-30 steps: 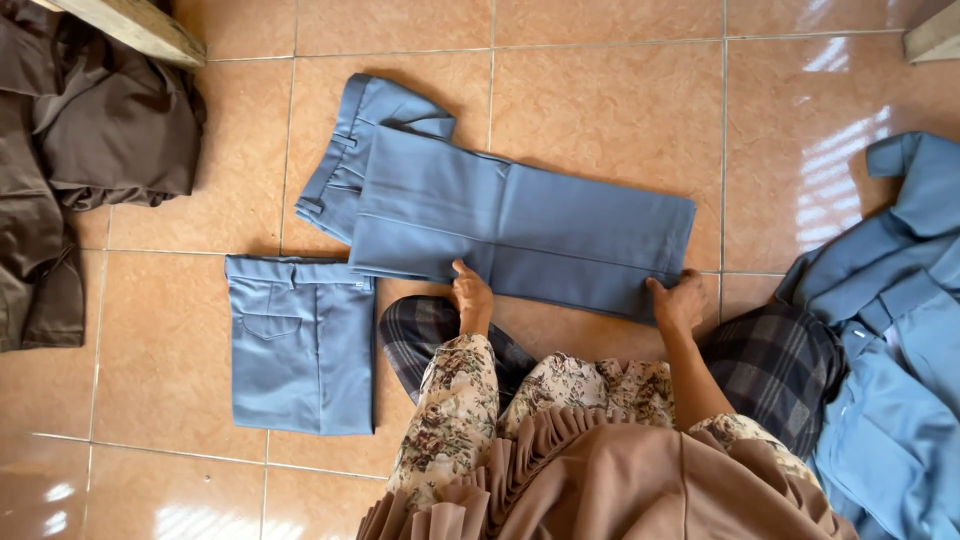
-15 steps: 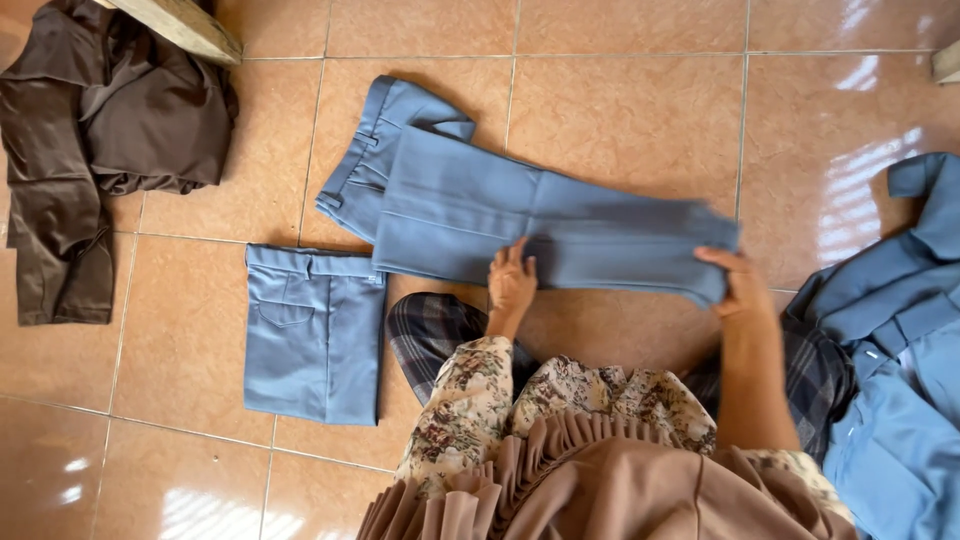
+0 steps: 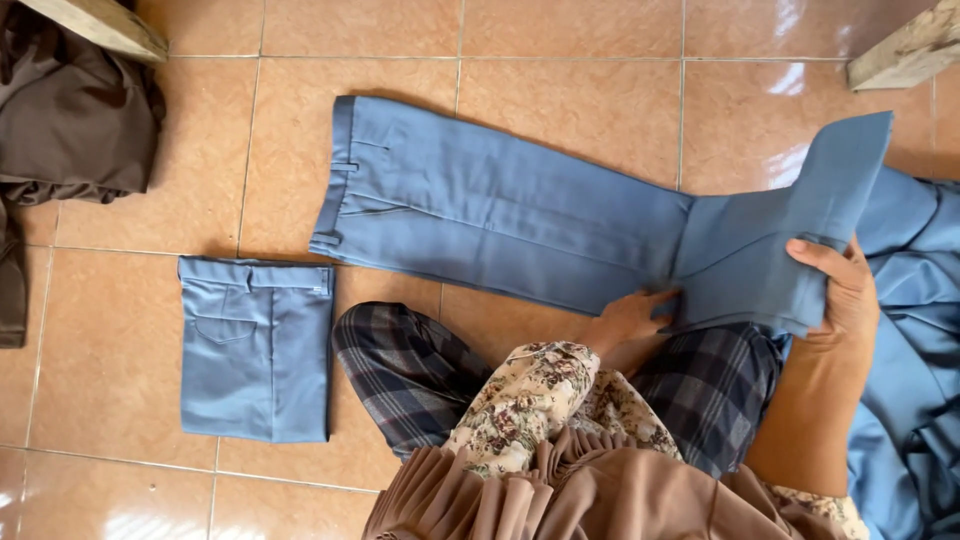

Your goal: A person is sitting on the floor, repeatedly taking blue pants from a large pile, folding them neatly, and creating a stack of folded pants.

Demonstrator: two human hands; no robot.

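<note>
Long blue cotton trousers (image 3: 500, 215) lie flat mid-floor, waistband left. Right hand (image 3: 840, 290) closed on the lifted leg ends; left hand (image 3: 630, 318) presses flat at the fold line, probably fingers spread. Keep the crease pinned, align hems square.

So the trousers (image 3: 500, 215) laid flat are a plain steel blue, same solid shade all over, no print. The folded trousers (image 3: 257, 345) next to them match that blue exactly, and so does the pile of blue cloth (image 3: 915, 360) on the right. Floor tiles (image 3: 570, 95) are glossy orange-tan with pale grout lines. The heap of clothes (image 3: 75, 120) top left is dark brown. The checked cloth (image 3: 400, 370) is navy and grey plaid, the sleeve (image 3: 530, 395) cream with a brownish floral print, and the pleated fabric (image 3: 560, 495) a dusty tan.
</note>
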